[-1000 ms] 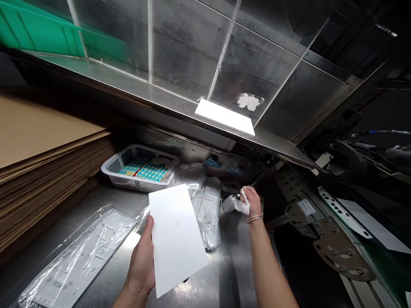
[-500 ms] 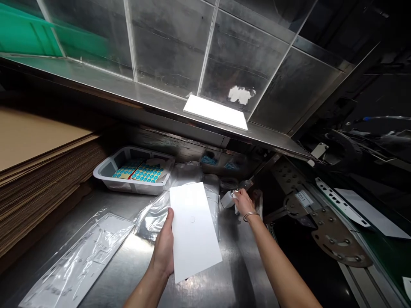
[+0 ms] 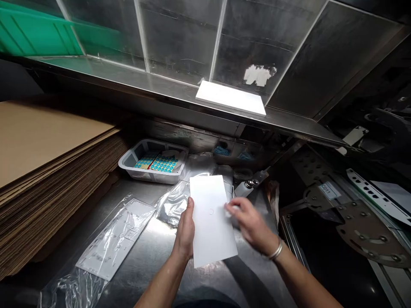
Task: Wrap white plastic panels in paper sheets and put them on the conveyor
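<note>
My left hand (image 3: 185, 233) grips a flat white rectangular panel (image 3: 212, 239) by its left edge, thumb on the face. A faint small circle marks the panel's middle. Close to the panel's right edge is my right hand (image 3: 252, 222), fingers pinched on a small white wad (image 3: 231, 209) that looks like cloth or tissue; it is partly hidden and slightly blurred. Behind that hand stands a white bottle (image 3: 242, 189) with a shiny metal top. Clear plastic bags (image 3: 171, 205) lie behind the panel. To the left, another light panel (image 3: 117, 237) rests in a clear plastic bag.
A grey plastic basket (image 3: 154, 176) holds sheets of round blue stickers. Stacked brown cardboard (image 3: 54, 171) fills the left side. A white panel (image 3: 230, 98) lies on the metal shelf (image 3: 160, 90) above the bench. Machinery with a metal bracket (image 3: 362, 231) stands on the right.
My right hand has left the bottle and come back to the panel's right edge with the white wad. The left hand still holds the panel. The camera view has shifted.
</note>
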The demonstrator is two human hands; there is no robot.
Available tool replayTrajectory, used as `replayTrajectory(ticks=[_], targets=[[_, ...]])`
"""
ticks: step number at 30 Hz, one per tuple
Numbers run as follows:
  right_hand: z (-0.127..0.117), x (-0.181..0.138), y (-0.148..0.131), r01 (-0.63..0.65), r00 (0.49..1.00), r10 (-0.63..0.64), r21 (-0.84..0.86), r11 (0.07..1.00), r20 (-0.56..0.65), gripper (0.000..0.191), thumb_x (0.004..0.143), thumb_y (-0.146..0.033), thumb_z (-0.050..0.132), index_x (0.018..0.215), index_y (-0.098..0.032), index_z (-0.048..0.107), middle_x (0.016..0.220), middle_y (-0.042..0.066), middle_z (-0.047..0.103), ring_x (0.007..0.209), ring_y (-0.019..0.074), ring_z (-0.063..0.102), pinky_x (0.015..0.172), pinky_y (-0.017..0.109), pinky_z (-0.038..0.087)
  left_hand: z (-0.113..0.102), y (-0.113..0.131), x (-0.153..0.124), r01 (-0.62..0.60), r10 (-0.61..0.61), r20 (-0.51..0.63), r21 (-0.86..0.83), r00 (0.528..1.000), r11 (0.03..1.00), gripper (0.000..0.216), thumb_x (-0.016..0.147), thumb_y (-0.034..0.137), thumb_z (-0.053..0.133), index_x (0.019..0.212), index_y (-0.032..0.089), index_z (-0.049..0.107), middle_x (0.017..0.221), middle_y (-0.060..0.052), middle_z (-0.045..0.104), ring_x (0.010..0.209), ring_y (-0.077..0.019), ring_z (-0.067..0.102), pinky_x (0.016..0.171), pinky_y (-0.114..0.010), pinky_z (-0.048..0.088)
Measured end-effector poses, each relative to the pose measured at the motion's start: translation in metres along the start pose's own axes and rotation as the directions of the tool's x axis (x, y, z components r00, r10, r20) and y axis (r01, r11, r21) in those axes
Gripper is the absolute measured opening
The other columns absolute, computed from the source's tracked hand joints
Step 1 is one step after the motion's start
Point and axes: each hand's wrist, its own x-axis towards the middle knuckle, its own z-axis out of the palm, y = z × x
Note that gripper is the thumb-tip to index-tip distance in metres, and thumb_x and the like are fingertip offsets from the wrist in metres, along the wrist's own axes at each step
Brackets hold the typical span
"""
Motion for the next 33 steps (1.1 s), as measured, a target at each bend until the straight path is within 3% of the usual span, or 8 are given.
replayTrajectory(ticks=[2, 4, 7, 16, 28, 30, 33], targets=[[0.006, 0.000, -0.035, 0.091, 0.994, -0.086, -0.093, 0.992, 0.063, 0.051, 0.084, -0.002, 0.033, 0.130, -0.021, 0.042, 0.108, 0.010, 0.052, 0.094, 0.0199, 0.048, 0.075, 0.034, 0.046, 0.003, 0.000, -0.002, -0.023, 0.024, -0.031, 0.037, 0.999, 0.999, 0.058, 0.080, 0.054, 0.052, 0.121, 0.014, 0.055, 0.092, -0.011, 0.071, 0.083, -0.0276, 0.067, 0.076, -0.035, 0.052], [0.012, 0.002, -0.053, 0.101, 0.990, -0.078, -0.204, 0.974, 0.115, 0.044, 0.085, -0.004, 0.036, 0.127, -0.016, 0.045, 0.104, 0.012, 0.055, 0.089, 0.0204, 0.048, 0.072, 0.034, 0.044, 0.006, 0.001, -0.005, -0.043, 0.047, -0.063, 0.059, 0.997, 0.997, 0.058, 0.079, 0.054, 0.053, 0.121, 0.013, 0.055, 0.092, -0.010, 0.071, 0.082, -0.0272, 0.067, 0.074, -0.034, 0.052], [0.015, 0.003, -0.058, 0.077, 0.992, -0.044, -0.284, 0.956, 0.121, 0.038, 0.087, -0.005, 0.036, 0.123, -0.013, 0.047, 0.101, 0.012, 0.056, 0.087, 0.0206, 0.047, 0.072, 0.034, 0.042, 0.007, 0.000, -0.010, -0.053, 0.058, -0.072, 0.072, 0.996, 0.996, 0.057, 0.080, 0.053, 0.053, 0.120, 0.013, 0.055, 0.093, -0.011, 0.071, 0.082, -0.0275, 0.067, 0.073, -0.033, 0.052], [0.018, 0.000, -0.058, 0.053, 0.995, -0.025, -0.283, 0.958, 0.100, 0.039, 0.085, -0.002, 0.036, 0.121, -0.012, 0.048, 0.098, 0.012, 0.056, 0.085, 0.0206, 0.045, 0.070, 0.033, 0.039, 0.000, -0.001, -0.015, -0.079, 0.086, -0.070, 0.097, 0.994, 0.992, 0.054, 0.082, 0.050, 0.052, 0.120, 0.011, 0.055, 0.096, -0.012, 0.069, 0.085, -0.0279, 0.066, 0.072, -0.031, 0.052], [0.027, 0.002, -0.065, 0.057, 0.997, -0.045, -0.210, 0.976, 0.063, 0.045, 0.081, 0.003, 0.038, 0.120, -0.014, 0.050, 0.097, 0.011, 0.055, 0.086, 0.0210, 0.046, 0.071, 0.035, 0.043, -0.004, -0.001, -0.018, -0.087, 0.090, -0.067, 0.041, 0.994, 0.995, 0.058, 0.079, 0.055, 0.053, 0.118, 0.012, 0.056, 0.090, -0.010, 0.070, 0.080, -0.0248, 0.066, 0.072, -0.031, 0.051], [0.016, 0.005, -0.062, 0.085, 0.996, -0.085, -0.123, 0.989, 0.003, 0.046, 0.081, 0.003, 0.037, 0.122, -0.015, 0.049, 0.097, 0.011, 0.053, 0.088, 0.0207, 0.046, 0.071, 0.035, 0.044, -0.008, 0.001, -0.018, -0.039, 0.038, -0.017, -0.024, 0.999, 0.999, 0.058, 0.079, 0.056, 0.052, 0.118, 0.013, 0.056, 0.088, -0.010, 0.070, 0.080, -0.0256, 0.066, 0.072, -0.033, 0.051], [-0.008, 0.004, -0.055, 0.147, 0.987, -0.141, 0.078, 0.986, -0.076, 0.050, 0.083, 0.001, 0.036, 0.128, -0.020, 0.045, 0.099, 0.010, 0.050, 0.092, 0.0193, 0.046, 0.074, 0.035, 0.046, -0.021, 0.008, -0.020, 0.141, -0.127, 0.121, -0.115, 0.985, 0.983, 0.059, 0.080, 0.059, 0.048, 0.115, 0.013, 0.058, 0.086, -0.010, 0.071, 0.082, -0.0277, 0.066, 0.074, -0.036, 0.051]])
